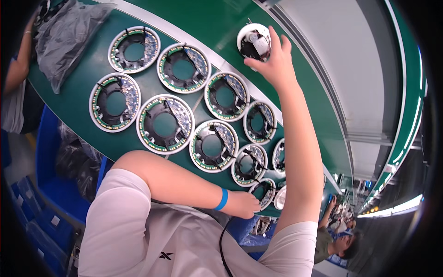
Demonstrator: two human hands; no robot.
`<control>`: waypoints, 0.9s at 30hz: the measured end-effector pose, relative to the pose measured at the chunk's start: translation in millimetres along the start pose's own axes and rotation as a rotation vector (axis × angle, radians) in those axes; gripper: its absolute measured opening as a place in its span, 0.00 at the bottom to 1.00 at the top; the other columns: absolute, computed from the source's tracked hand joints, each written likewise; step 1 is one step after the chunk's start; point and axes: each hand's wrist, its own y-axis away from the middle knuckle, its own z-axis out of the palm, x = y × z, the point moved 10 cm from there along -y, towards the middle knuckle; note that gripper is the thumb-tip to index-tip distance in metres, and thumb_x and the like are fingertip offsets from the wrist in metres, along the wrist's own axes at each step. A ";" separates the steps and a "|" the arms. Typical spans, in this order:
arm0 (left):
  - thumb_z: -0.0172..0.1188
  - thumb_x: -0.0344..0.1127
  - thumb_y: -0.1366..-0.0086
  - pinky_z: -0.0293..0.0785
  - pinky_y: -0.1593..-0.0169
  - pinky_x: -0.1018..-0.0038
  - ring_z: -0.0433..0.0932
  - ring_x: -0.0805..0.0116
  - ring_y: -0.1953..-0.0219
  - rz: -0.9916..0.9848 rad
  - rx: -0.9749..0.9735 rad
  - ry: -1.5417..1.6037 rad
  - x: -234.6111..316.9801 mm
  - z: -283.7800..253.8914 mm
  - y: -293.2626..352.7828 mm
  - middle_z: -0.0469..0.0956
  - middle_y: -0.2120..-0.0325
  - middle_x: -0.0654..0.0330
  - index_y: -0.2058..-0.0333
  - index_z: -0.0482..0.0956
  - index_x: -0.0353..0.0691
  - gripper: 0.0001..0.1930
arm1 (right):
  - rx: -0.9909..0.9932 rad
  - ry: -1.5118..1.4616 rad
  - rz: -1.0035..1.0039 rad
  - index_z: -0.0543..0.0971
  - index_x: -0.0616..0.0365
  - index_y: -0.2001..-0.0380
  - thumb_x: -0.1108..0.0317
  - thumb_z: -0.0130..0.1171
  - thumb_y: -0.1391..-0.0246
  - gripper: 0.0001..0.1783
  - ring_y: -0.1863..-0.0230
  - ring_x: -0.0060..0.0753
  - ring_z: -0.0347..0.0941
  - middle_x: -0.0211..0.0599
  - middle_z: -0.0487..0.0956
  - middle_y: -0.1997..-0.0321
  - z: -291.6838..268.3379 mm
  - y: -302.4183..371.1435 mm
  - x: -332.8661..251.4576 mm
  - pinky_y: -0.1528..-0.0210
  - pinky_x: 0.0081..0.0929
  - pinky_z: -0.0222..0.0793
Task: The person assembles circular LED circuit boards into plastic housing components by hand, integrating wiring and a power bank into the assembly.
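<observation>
My right hand (pixel 276 60) reaches to the far green surface, thumb and fingers spread round the rim of a white round housing (pixel 262 45) with dark parts and wires inside. Low on the right, my left hand (pixel 244 205), a blue band on its wrist, is closed with curled fingers beside a ring-shaped light assembly (pixel 267 187). Whatever those fingers hold, if anything, is hidden. Several more ring-shaped light assemblies (pixel 144 124) lie in two rows on the green table, each with a white rim, small LEDs, black clips and a circuit board section.
A grey plastic bag (pixel 69 44) lies at the table's left end, near another person's arm (pixel 18 69). Blue bins (pixel 62 161) stand below the near edge. A pale rail (pixel 226 67) divides table from far surface. Another person (pixel 337 244) is at the lower right.
</observation>
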 end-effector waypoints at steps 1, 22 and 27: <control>0.62 0.35 0.47 0.76 0.59 0.68 0.77 0.59 0.61 0.000 0.023 -0.019 -0.7 -1.1 -3.4 0.76 0.66 0.57 0.78 0.80 0.43 0.05 | -0.022 0.007 0.034 0.58 0.38 0.22 0.44 0.86 0.69 0.70 0.28 0.74 0.63 0.70 0.56 0.23 14.3 -20.3 3.6 0.35 0.63 0.73; 0.62 0.33 0.46 0.77 0.48 0.66 0.76 0.58 0.53 -0.055 -0.177 0.131 -8.7 -31.1 0.9 0.76 0.61 0.58 0.73 0.81 0.39 0.05 | 0.286 -0.074 0.379 0.78 0.53 0.35 0.44 0.85 0.69 0.55 0.32 0.53 0.70 0.54 0.71 0.34 -135.7 129.2 224.2 0.31 0.46 0.69; 0.62 0.33 0.45 0.77 0.45 0.63 0.76 0.55 0.49 -0.046 -0.245 0.138 -8.6 -23.7 0.9 0.75 0.58 0.55 0.69 0.79 0.36 0.07 | 0.419 -0.228 0.821 0.71 0.68 0.33 0.57 0.85 0.61 0.53 0.45 0.37 0.81 0.53 0.81 0.44 -224.6 306.3 288.1 0.42 0.35 0.77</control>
